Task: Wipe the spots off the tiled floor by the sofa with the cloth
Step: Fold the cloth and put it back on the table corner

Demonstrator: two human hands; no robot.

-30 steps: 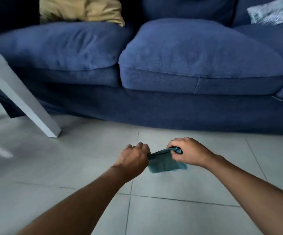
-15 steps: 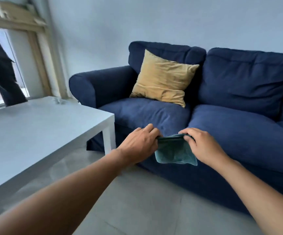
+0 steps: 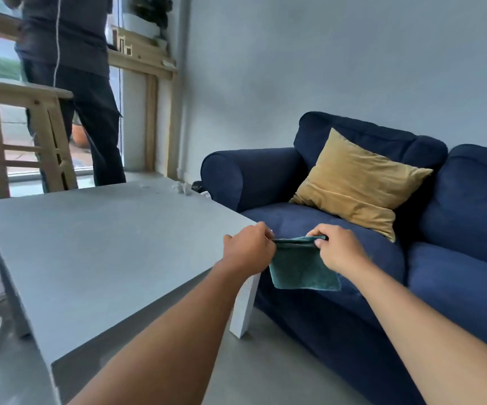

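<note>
A small teal cloth (image 3: pixel 303 270) hangs folded in the air in front of the dark blue sofa (image 3: pixel 455 276). My left hand (image 3: pixel 249 248) pinches its top left edge and my right hand (image 3: pixel 338 251) pinches its top right edge, so the cloth is stretched between them. Both hands are up at seat-cushion height, well above the grey floor (image 3: pixel 268 366). Only a narrow strip of floor between sofa and table shows, and no spots can be made out on it.
A white low table (image 3: pixel 105 258) fills the left, its near leg (image 3: pixel 243 305) close to the sofa front. A mustard cushion (image 3: pixel 356 182) leans on the sofa back. A person in dark clothes (image 3: pixel 73 83) stands by a wooden stool (image 3: pixel 23 135) at the window.
The view has swung up from the floor to the room, and both hands have risen with the cloth. The grip on the cloth is unchanged.
</note>
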